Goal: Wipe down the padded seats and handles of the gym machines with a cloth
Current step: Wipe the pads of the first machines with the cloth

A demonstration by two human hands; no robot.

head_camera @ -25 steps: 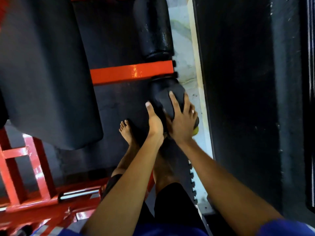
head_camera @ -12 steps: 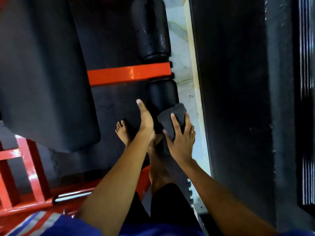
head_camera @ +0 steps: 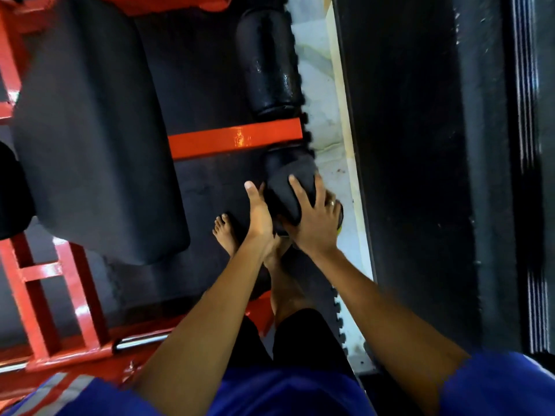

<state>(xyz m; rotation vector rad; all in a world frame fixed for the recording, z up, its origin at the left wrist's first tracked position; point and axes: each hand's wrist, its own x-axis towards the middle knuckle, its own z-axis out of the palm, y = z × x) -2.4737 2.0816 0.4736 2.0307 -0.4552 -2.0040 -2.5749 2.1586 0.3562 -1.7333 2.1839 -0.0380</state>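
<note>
My right hand (head_camera: 315, 219), fingers spread, presses the cloth (head_camera: 285, 190) onto the near roller pad (head_camera: 280, 159); left hand (head_camera: 259, 216) lies flat alongside. The far roller (head_camera: 268, 61) glistens, likely done.

A black rubber mat (head_camera: 210, 181) fills the middle of the frame under a bare foot (head_camera: 224, 235), bordered at right by a pale floor strip (head_camera: 319, 85) and a dark wall (head_camera: 420, 175).
</note>
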